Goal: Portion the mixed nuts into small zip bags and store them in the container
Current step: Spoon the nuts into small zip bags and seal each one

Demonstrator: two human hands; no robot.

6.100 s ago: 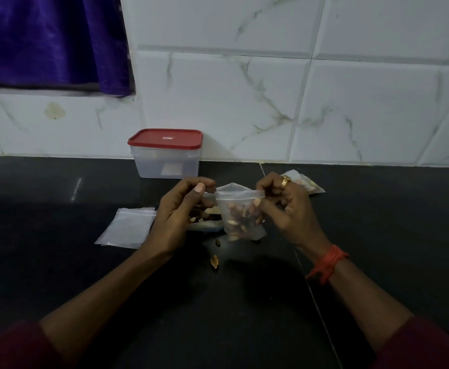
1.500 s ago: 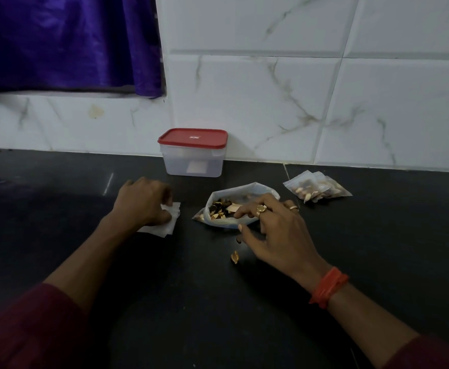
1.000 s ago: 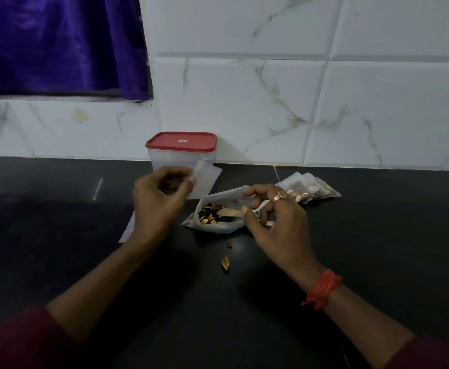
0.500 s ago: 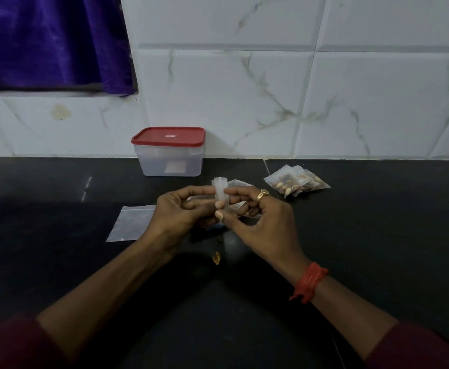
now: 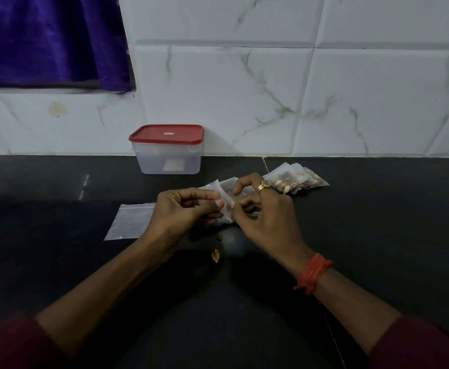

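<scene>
**Both hands pinch a fresh zip bag at its mouth**

Fingers first: the left hand and the right hand are both curled in, thumb against fingertips, clamped on the top edge of one small zip bag. It hangs between the two hands, just above the counter, and in this dim light it looks empty. This is thin, limp, slippery film with almost no weight. It will flop and cling to itself, so the place to hold is right at the zip lips, one lip per hand, peeled apart.

Just behind the knuckles, partly hidden, sits what looks like the supply bag of nuts. Off to the right lies a little pile of filled bags. Beside the left hand, spare bags lie flat. A loose nut rests between the wrists. At the wall stands the container, red lid on, well apart from the hands. That lid has to come off before anything gets stored.
</scene>
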